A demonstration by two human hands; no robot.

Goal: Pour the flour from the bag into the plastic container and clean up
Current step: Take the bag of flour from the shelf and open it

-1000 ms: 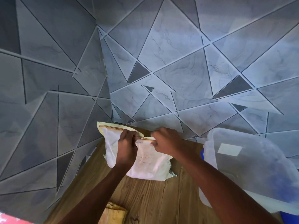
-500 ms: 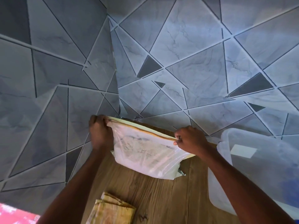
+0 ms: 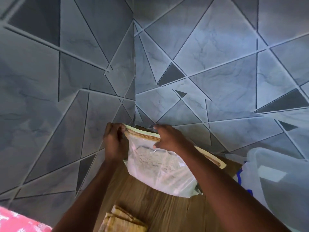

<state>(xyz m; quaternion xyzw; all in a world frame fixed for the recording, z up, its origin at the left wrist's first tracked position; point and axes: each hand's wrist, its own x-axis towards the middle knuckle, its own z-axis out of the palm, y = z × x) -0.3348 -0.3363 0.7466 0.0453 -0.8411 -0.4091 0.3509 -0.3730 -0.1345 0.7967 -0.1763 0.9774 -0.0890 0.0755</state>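
A clear zip-top flour bag (image 3: 160,169) stands on the wooden counter (image 3: 150,206) at lower centre of the frame, its pale zipper strip (image 3: 142,135) running from upper left down to the right; pale flour shows through the plastic in the lower part of the bag. The left hand (image 3: 114,144) holds the bag's upper left corner, its grip clamped on the end of the zipper strip with fingers curled round it; the right hand (image 3: 168,139) sits just right of it along the same strip, thumb on the near face of the bag and fingers over the far side, its grip pinched on the strip. Both forearms rise from the bottom edge of the frame; the right one crosses in front of the bag's right half, so that part of the strip is hidden until its far end shows again at right of centre. The translucent plastic container (image 3: 275,190) stands at the right edge of the frame, just beside the bag, with a blue part (image 3: 239,177) showing at its left side. A folded tan cloth (image 3: 123,221) lies on the counter at the bottom centre; a red patterned fabric (image 3: 18,221) fills the lower left corner; grey geometric wall tiles (image 3: 217,64) cover the upper frame, meeting in a corner just behind the bag.
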